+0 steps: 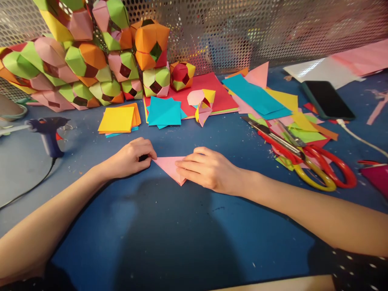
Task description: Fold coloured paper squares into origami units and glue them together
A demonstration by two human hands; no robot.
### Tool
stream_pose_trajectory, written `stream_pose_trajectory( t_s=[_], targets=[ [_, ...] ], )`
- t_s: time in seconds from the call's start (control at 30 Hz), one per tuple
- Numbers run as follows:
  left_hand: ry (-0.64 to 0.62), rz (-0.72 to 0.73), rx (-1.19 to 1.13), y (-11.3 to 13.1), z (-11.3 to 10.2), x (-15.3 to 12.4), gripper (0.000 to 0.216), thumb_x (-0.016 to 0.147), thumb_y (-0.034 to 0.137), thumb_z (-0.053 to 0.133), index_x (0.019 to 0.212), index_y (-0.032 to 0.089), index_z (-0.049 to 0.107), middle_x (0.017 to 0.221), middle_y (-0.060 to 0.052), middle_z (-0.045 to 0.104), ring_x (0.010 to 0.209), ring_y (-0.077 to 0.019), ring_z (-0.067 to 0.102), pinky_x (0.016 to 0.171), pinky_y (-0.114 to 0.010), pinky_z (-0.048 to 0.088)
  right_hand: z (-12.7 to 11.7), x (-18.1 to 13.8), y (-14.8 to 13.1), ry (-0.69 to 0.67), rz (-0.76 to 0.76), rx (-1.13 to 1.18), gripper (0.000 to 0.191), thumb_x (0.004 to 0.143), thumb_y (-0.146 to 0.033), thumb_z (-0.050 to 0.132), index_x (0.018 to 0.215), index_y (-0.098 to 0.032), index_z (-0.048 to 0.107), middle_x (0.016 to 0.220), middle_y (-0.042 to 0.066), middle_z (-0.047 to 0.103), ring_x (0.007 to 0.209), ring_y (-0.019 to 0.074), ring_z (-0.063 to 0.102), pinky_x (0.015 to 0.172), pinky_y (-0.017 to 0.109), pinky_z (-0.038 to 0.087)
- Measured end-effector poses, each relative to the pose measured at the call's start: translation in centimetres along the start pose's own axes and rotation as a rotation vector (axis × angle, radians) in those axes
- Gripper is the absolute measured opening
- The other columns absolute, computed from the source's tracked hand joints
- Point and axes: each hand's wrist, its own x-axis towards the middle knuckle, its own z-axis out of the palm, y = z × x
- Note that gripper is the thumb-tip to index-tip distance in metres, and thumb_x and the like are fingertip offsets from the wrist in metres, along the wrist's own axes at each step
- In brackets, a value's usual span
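A pink paper (169, 165), folded into a triangle with its point towards me, lies on the blue table. My left hand (130, 157) pinches its left corner between thumb and fingertips. Across its right part rests my right hand (210, 169), fingers curved together and gripping the fold; that end of the paper is hidden beneath them. Beyond my hands are a stack of yellow and orange squares (117, 119), blue squares (164, 111) and a partly assembled pink and yellow paper piece (201, 103).
Folded paper balls (87, 60) are stacked at the back left against a perforated metal panel (273, 32). A glue gun (50, 133) with its cord stands left. Scissors (303, 155), paper scraps (306, 125) and a phone (327, 99) on a cable lie right.
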Motion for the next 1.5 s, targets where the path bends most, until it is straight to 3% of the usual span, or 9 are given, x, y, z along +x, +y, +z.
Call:
stream_pose_trajectory(
  t_s=[0.37, 0.9, 1.27, 1.43, 1.5],
  targets=[
    [0.000, 0.021, 0.004, -0.1, 0.0, 0.1, 0.018, 0.083, 0.013, 0.046, 0.085, 0.017, 0.063, 0.087, -0.006, 0.060, 0.085, -0.0161, 0.053, 0.080, -0.028, 0.043, -0.2, -0.3, -0.2, -0.139, 0.011, 0.015, 0.029, 0.093, -0.011, 0.039, 0.088, -0.017, 0.067, 0.102, 0.005, 0.069, 0.088, 0.0154, 0.061, 0.074, 0.032, 0.039],
    [0.014, 0.047, 0.007, -0.2, 0.0, 0.1, 0.018, 0.082, 0.011, 0.047, 0.084, 0.015, 0.064, 0.085, -0.006, 0.060, 0.084, -0.0158, 0.053, 0.079, -0.028, 0.044, -1.2, -0.6, -0.7, -0.293, -0.044, -0.061, 0.029, 0.091, -0.008, 0.037, 0.111, -0.008, 0.059, 0.116, 0.015, 0.061, 0.105, 0.0231, 0.057, 0.077, 0.035, 0.042],
    [0.036, -0.024, 0.043, 0.0, 0.1, 0.1, 0.018, 0.078, 0.008, 0.047, 0.079, 0.016, 0.063, 0.084, -0.004, 0.060, 0.083, -0.0157, 0.054, 0.077, -0.028, 0.044, -2.4, -0.5, -0.9, -0.402, -0.002, 0.055, 0.036, 0.088, -0.010, 0.041, 0.120, -0.017, 0.055, 0.114, 0.016, 0.058, 0.114, 0.0261, 0.051, 0.084, 0.038, 0.042],
    [0.223, -0.146, 0.080, 1.7, 0.9, 0.2, 0.017, 0.082, 0.011, 0.046, 0.084, 0.016, 0.062, 0.088, -0.005, 0.062, 0.087, -0.0178, 0.056, 0.080, -0.032, 0.046, -2.7, -0.6, -0.8, -0.451, 0.013, 0.130, 0.039, 0.086, -0.011, 0.044, 0.122, -0.023, 0.056, 0.119, 0.017, 0.055, 0.121, 0.0277, 0.046, 0.087, 0.040, 0.041],
    [0.283, -0.110, 0.073, 2.5, 1.7, 0.2, 0.017, 0.085, 0.013, 0.046, 0.091, 0.016, 0.062, 0.095, -0.006, 0.064, 0.091, -0.0175, 0.057, 0.083, -0.033, 0.046, -2.7, -0.6, -0.8, -0.445, 0.028, 0.144, 0.038, 0.086, -0.012, 0.045, 0.121, -0.023, 0.057, 0.116, 0.016, 0.057, 0.120, 0.0280, 0.046, 0.088, 0.041, 0.040]
  ],
)
